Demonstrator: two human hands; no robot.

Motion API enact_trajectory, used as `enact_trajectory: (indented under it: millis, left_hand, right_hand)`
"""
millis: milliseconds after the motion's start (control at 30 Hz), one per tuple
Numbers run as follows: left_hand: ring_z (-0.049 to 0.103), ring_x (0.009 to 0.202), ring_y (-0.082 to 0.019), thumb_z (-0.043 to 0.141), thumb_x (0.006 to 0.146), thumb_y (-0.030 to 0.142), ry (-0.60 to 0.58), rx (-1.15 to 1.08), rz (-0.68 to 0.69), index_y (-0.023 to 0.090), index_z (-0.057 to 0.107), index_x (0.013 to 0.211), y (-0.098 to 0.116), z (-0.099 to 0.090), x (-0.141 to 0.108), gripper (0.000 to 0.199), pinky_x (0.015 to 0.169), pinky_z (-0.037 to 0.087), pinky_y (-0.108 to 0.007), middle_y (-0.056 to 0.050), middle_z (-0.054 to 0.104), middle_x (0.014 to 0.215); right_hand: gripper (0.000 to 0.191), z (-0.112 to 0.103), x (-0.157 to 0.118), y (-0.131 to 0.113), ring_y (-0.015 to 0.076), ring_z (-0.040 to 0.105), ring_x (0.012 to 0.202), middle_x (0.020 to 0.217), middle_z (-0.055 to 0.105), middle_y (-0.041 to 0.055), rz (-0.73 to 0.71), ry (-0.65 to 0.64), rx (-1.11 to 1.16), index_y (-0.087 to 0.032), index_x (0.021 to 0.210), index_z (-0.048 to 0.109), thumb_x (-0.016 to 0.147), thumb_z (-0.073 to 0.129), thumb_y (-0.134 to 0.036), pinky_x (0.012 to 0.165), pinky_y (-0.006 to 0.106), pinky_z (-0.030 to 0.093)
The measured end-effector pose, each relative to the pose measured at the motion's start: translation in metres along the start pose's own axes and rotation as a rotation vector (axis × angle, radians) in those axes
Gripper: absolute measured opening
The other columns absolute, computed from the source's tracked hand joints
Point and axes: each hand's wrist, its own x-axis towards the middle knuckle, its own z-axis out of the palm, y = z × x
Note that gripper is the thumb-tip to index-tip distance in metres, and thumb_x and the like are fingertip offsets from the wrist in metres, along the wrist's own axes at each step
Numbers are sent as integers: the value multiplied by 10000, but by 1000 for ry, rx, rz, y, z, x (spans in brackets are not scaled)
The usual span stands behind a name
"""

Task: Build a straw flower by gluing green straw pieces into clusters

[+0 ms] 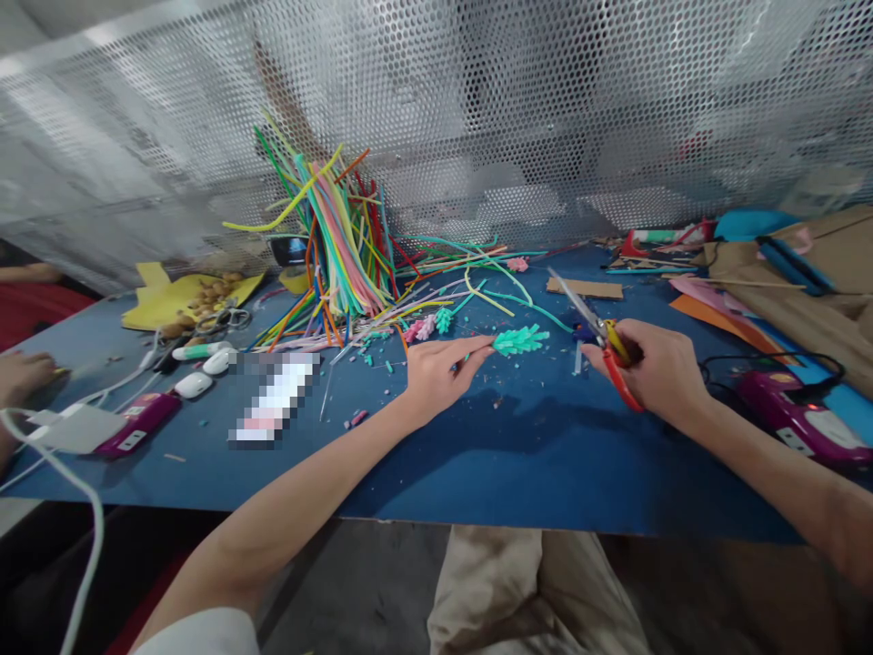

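Observation:
Pinched in the fingertips of my left hand [445,373] is a mint-green pipe-cleaner flower [522,340], its fluffy tip pointing right. My right hand [658,368] grips a pair of scissors [619,377] with red and yellow handles; the blades point up and left, away from the flower. Just behind my left hand lie small finished-looking fluffy pieces: a pink one [426,327] and a green one [444,319]. Tiny green clippings [375,346] are scattered on the blue table [436,473]. A dark blue object [584,329] sits beside the scissors, partly hidden.
A tall bundle of coloured pipe cleaners [345,236] stands at the back before a perforated metal panel [546,109]. To the left lie a phone [283,400], cables and a purple power strip [140,423]. Another purple strip [805,418] is at right. A co-worker's hand [27,375] rests far left.

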Motion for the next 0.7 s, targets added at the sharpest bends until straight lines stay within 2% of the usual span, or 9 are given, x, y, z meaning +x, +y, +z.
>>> enact_trajectory:
  millis: [133, 233, 367, 467, 600, 700]
  left_hand:
    - [647, 534, -75, 668, 942, 281, -21, 2, -30, 230, 767, 1020, -3, -1, 0, 137, 593, 494, -199, 12, 790, 808]
    - [656, 542, -76, 635, 963, 278, -20, -23, -47, 213, 756, 1018, -4, -2, 1, 149, 625, 511, -200, 10, 788, 792]
    - [646, 544, -83, 634, 962, 285, 19, -6, -26, 219, 757, 1020, -3, -4, 3, 151, 627, 508, -208, 12, 772, 746]
    - [639, 555, -92, 639, 956, 294, 40, 28, 7, 229, 764, 1027, -2, -5, 4, 157, 629, 496, -219, 11, 752, 716]
    - [646, 578, -90, 663, 939, 269, 43, 19, 30, 237, 762, 1039, -2, -6, 5, 144, 642, 488, -217, 21, 738, 706]
    - [642, 565, -91, 664, 940, 282, 17, 24, 13, 233, 766, 1027, -2, -6, 5, 143, 636, 487, -222, 20, 737, 689]
  right_hand:
    - [457, 0, 7, 10, 133, 382, 499, 556, 486, -17, 96, -32, 13, -245, 623, 384, 857, 603, -570, 513, 291, 304]
    - [415, 1, 9, 11, 152, 466, 519, 596, 568, 7, 103, -80, -6, -233, 663, 499, 858, 606, -583, 520, 287, 310]
    - [365, 5, 4, 1, 193, 576, 574, 664, 659, 35, 81, -175, -30, -229, 746, 608, 865, 606, -573, 535, 292, 332]
    - [310, 8, -3, -12, 229, 653, 673, 773, 716, 47, 10, -266, -33, -246, 830, 636, 875, 605, -551, 546, 303, 367]
    - [319, 16, -11, -23, 255, 705, 838, 985, 743, 78, -137, -288, -25, -232, 1066, 656, 911, 586, -502, 624, 327, 460]
    - [282, 18, -10, -23, 223, 692, 789, 939, 739, 63, -197, -312, 60, -216, 1036, 674, 935, 579, -461, 689, 332, 504]
